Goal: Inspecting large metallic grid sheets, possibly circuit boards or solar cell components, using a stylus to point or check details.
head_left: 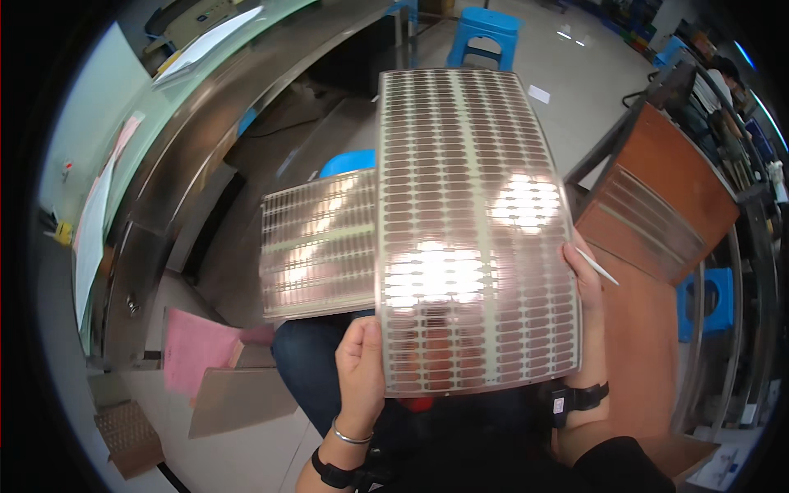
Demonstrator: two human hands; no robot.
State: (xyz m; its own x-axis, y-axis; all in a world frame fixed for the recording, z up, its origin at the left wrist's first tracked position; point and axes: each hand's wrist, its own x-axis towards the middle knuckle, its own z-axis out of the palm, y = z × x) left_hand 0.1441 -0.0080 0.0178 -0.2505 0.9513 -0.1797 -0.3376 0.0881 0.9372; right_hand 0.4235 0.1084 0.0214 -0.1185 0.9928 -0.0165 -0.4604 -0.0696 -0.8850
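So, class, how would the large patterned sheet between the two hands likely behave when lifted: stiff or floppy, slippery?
The large patterned sheet is probably fairly stiff: its far end extends beyond the left hand and right hand without folding. It may feel slippery, since its surface reflects light strongly.

This looked like an electronics workshop or small factory floor. Rows of small, repeated circuit-like units covered the large circuit sheet (444, 156) held at the centre, and a similar panel (283, 275) lay at nine o'clock. A long metal-edged worktop (185, 111) curved through ten o'clock, bearing loose papers (92, 238). Simple blue plastic seating, a stool (489, 20) at one o'clock and another blue stool (724, 306) at three, stood on a glossy pale floor (546, 62). At two o'clock, another person (723, 80) sat beneath strip lights (745, 55).
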